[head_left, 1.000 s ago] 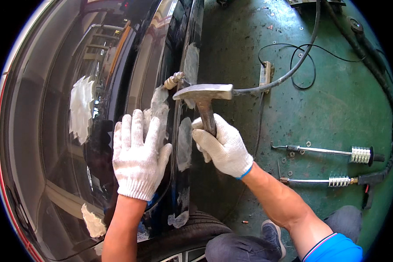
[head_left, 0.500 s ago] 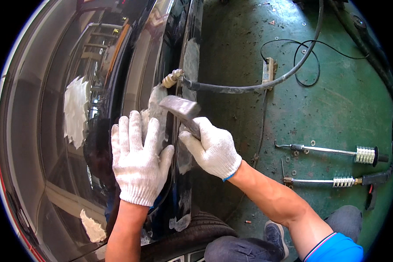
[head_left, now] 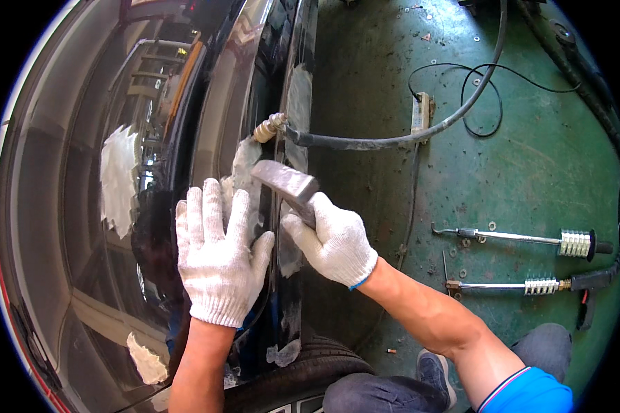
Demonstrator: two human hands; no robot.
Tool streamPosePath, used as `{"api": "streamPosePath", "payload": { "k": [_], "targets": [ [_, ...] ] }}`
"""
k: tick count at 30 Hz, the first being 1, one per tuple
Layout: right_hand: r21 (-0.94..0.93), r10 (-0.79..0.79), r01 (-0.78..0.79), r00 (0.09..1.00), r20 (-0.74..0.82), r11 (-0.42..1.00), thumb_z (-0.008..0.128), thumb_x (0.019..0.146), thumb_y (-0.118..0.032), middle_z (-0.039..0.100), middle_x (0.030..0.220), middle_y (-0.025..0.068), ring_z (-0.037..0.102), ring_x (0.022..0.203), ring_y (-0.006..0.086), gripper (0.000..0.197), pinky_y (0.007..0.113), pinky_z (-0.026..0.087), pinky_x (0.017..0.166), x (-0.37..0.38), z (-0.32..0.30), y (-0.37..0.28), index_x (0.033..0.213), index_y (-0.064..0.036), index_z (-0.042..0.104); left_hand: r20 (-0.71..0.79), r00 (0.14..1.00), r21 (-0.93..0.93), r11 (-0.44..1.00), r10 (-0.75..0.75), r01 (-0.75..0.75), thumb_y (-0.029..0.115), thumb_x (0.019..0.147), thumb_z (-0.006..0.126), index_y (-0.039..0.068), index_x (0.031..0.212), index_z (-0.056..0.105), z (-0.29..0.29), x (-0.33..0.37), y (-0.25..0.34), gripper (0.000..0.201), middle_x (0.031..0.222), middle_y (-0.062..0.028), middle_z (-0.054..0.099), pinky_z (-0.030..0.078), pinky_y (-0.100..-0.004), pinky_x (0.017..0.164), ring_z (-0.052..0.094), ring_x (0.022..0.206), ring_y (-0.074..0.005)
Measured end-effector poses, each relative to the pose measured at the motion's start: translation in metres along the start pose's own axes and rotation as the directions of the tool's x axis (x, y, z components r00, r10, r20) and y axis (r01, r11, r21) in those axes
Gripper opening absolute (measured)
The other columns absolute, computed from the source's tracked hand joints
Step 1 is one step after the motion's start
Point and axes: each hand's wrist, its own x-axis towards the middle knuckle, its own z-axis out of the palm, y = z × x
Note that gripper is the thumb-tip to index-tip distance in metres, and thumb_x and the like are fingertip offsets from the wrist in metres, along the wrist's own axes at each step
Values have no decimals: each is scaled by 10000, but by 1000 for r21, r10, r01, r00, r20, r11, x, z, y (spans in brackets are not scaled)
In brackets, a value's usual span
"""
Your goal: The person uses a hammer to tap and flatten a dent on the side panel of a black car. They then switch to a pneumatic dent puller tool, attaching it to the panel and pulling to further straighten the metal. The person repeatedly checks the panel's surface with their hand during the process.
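My left hand, in a white knit glove, lies flat with fingers spread on the dark car body. My right hand, gloved alike, is wrapped round the handle of a hammer. Its steel head points left, just over a bare, sanded strip ahead of my left fingertips; whether it touches the metal I cannot tell. Beyond it, a brass-coloured connector sits at the upper end of that strip, joined to a thick black cable. The hammer's handle is mostly hidden by my glove.
On the green floor at right lie a slide hammer with a hooked tip and a pulling tool with a black grip. A power strip with a looped thin cord lies beyond. A tire is near my knees.
The hammer head has shifted very slightly down and right with my right hand, and looks sharper. My left hand stays flat in the same place on the panel.
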Motion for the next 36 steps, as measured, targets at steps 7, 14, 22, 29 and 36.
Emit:
{"api": "streamPosePath", "payload": {
  "k": [7,14,22,29,36],
  "targets": [
    [-27,31,-30,997,65,999,690,958,-247,679,732,162,698,659,356,216,430,537,560,-1,-3,-2,1067,-73,625,-10,1000,1,1000,2,-2,283,816,803,71,1398,624,0,1,0,645,1519,-258,493,301,-557,1216,447,1421,-459],
    [161,121,-130,991,63,978,684,957,-219,676,751,224,692,681,405,245,460,539,596,5,-3,0,1069,-15,605,-17,1000,2,1000,-5,5,285,813,805,74,1400,620,1,0,0,651,1518,-255,495,306,-556,1214,443,1425,-457],
    [155,126,-132,991,49,979,685,963,-253,654,728,238,674,697,444,272,494,524,602,17,-2,2,1028,-9,585,-19,1000,-17,1000,-10,9,274,804,812,71,1397,621,1,2,2,655,1515,-256,498,300,-556,1217,446,1423,-455],
    [180,96,-96,995,7,979,679,964,-265,651,714,239,674,695,449,277,500,523,591,21,-2,-2,1013,-13,577,-17,1000,-21,1000,-15,15,273,795,816,59,1378,633,2,1,3,648,1513,-258,501,299,-556,1218,447,1424,-450],
    [149,105,-109,994,34,983,682,965,-259,649,709,221,677,670,424,268,476,523,573,17,0,5,1025,-17,586,-8,1000,-27,1000,-11,11,272,793,817,57,1372,635,1,1,3,644,1522,-256,491,299,-560,1219,448,1424,-446]
  ]
}}
